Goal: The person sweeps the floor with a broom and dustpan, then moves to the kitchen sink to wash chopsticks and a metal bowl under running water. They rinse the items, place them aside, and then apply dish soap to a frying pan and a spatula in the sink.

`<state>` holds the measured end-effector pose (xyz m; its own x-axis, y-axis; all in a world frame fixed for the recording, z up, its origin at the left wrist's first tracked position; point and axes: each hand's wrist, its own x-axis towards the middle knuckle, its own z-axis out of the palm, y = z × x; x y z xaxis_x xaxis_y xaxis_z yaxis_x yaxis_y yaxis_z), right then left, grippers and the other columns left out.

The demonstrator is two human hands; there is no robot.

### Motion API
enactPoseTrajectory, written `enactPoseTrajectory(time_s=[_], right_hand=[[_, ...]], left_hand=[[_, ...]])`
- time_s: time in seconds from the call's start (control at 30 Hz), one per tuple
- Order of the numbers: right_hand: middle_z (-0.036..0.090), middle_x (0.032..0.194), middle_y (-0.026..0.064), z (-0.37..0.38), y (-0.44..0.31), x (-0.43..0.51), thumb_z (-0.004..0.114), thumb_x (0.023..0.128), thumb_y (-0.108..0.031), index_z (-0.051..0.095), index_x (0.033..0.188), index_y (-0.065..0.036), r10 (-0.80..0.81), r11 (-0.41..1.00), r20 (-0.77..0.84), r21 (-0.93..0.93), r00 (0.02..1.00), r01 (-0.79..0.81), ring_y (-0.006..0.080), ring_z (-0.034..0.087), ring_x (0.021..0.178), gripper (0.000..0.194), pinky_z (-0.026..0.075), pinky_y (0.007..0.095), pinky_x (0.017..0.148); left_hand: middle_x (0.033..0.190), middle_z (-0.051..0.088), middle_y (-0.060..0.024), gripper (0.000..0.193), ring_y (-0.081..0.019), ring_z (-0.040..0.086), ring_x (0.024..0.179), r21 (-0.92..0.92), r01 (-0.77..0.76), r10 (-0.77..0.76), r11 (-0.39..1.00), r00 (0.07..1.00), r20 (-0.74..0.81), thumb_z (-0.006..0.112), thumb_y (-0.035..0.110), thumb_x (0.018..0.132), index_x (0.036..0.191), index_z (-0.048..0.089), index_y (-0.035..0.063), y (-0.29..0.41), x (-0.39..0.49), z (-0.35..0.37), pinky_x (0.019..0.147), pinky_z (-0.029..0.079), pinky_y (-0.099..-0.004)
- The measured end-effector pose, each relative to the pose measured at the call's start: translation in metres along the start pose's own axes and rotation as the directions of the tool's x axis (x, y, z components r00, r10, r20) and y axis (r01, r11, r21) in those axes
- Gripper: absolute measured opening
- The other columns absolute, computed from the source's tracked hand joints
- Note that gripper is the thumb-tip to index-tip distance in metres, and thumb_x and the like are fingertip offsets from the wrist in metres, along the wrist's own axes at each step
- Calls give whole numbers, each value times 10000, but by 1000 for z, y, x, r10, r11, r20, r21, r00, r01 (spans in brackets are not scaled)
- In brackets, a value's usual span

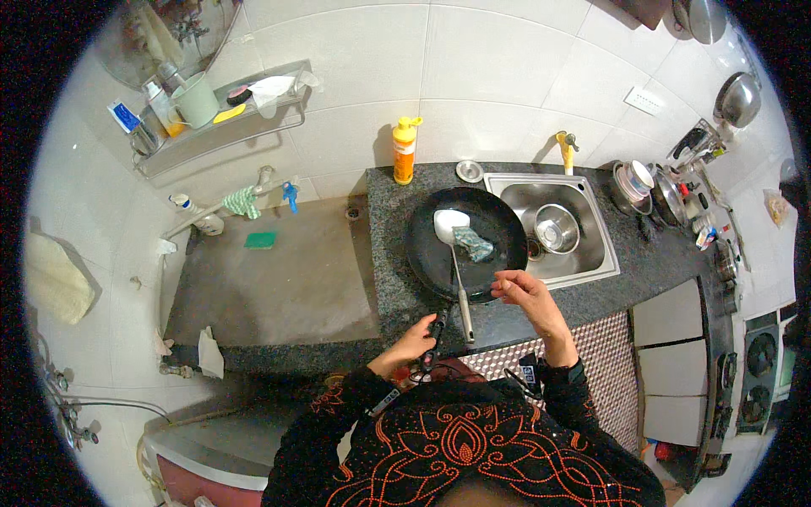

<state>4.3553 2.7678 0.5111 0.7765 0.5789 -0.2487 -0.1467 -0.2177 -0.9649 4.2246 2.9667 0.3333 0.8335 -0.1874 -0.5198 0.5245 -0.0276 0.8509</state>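
A black wok [431, 266] rests on the dark stone counter, its rim reaching over the left edge of the steel sink. My left hand [415, 339] is closed around the wok's black handle. Over the wok's lower right rim is my right hand [526, 298], fingers bent and nothing seen in them; whether it touches the rim I cannot tell. Inside the wok lie a crumpled patterned cloth [473, 244] and the pale head of a spatula [451, 225], side by side. The spatula's metal handle [464, 310] leans across the near rim.
A steel sink [605, 247] holding a metal bowl [557, 229] is at the right, with a yellow tap cover behind. An orange bottle [404, 152] and a sink strainer [469, 171] stand by the wall. Stacked dishes [632, 184] are farther right; a green scouring pad [260, 240] lies left.
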Motion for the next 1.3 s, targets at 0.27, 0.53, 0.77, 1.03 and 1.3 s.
enactPoseTrajectory(time_s=[0.27,0.53,0.77,1.03,1.3], right_hand=[[595,929,54,20,-6,-6,510,873,-226,523,1082,-18,-44,998,13,51,999,44,123,567,853,295,436,237,736],[600,939,62,38,-19,14,500,876,-195,524,1080,-14,-27,999,-8,30,1000,27,125,568,849,273,444,245,734],[602,931,64,9,-26,23,500,875,-186,526,1076,-10,-29,999,-62,27,998,31,123,568,843,268,446,242,727],[603,947,72,-4,-31,12,511,868,-213,524,1082,-17,-30,999,-110,24,993,33,132,576,859,291,441,244,739],[609,917,60,-23,-37,-3,498,867,-212,533,1068,-11,17,1000,-239,12,971,-14,134,574,848,287,435,251,732]], left_hand=[[927,576,-55,601,-104,514,613,40,-5,5,999,1000,6,468,34,801,1346,231,122,19,-38,-40,445,417,-241],[857,584,-56,464,-113,523,606,111,-157,172,981,975,-139,407,-12,801,1257,400,76,-10,-28,-105,509,433,-256],[936,599,-111,412,-165,580,681,151,-26,56,988,978,-199,390,-26,789,1195,444,20,8,0,-129,572,470,-292],[944,599,-73,321,-123,542,836,165,-267,309,950,888,-341,497,119,848,1153,482,18,68,-22,-157,737,437,-261],[1098,540,-110,387,-171,507,998,129,-423,386,897,608,-694,556,186,834,1181,462,42,161,-8,-176,866,397,-288]])
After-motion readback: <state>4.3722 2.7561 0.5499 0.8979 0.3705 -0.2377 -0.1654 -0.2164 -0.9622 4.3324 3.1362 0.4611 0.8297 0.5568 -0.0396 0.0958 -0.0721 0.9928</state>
